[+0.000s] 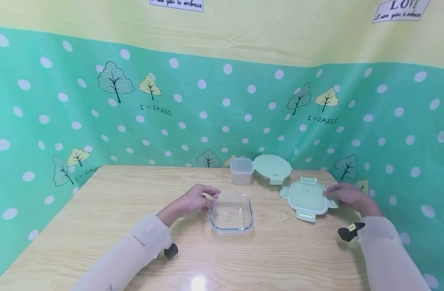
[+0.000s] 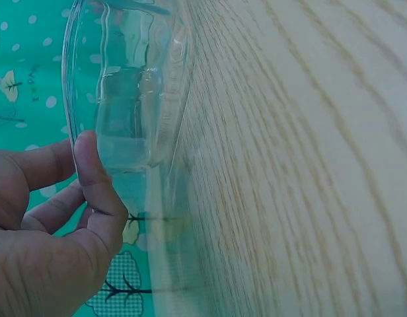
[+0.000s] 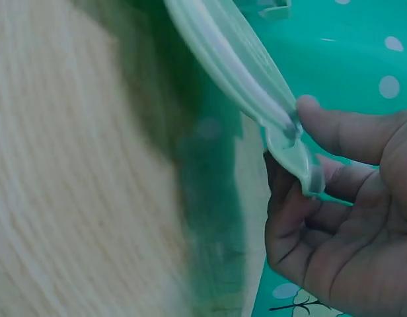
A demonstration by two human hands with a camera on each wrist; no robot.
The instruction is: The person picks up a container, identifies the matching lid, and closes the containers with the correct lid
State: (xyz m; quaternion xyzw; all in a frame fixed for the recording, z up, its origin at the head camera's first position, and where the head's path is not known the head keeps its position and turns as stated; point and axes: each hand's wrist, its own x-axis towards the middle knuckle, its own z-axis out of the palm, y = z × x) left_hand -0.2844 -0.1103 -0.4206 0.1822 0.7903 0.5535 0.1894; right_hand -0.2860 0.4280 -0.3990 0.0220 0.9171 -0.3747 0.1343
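Observation:
A clear, square glass food container (image 1: 232, 230) without a lid stands on the table. My left hand (image 1: 197, 200) pinches its left rim between thumb and fingers; in the left wrist view the thumb lies against the glass wall (image 2: 127, 125). Over the right part of the table my right hand (image 1: 349, 195) grips a pale green square lid (image 1: 306, 198) by its right edge, beside a side flap. The right wrist view shows the lid (image 3: 236, 72) tilted and raised off the wood, its flap between thumb and fingers. The lid's other flaps stick outward.
Behind the glass container stand a small translucent box (image 1: 242, 171) with a lid and a round container (image 1: 273, 167) under a pale green lid. They sit close together near the back edge of the wooden table (image 1: 134, 190). A dotted green curtain (image 1: 207, 101) hangs behind.

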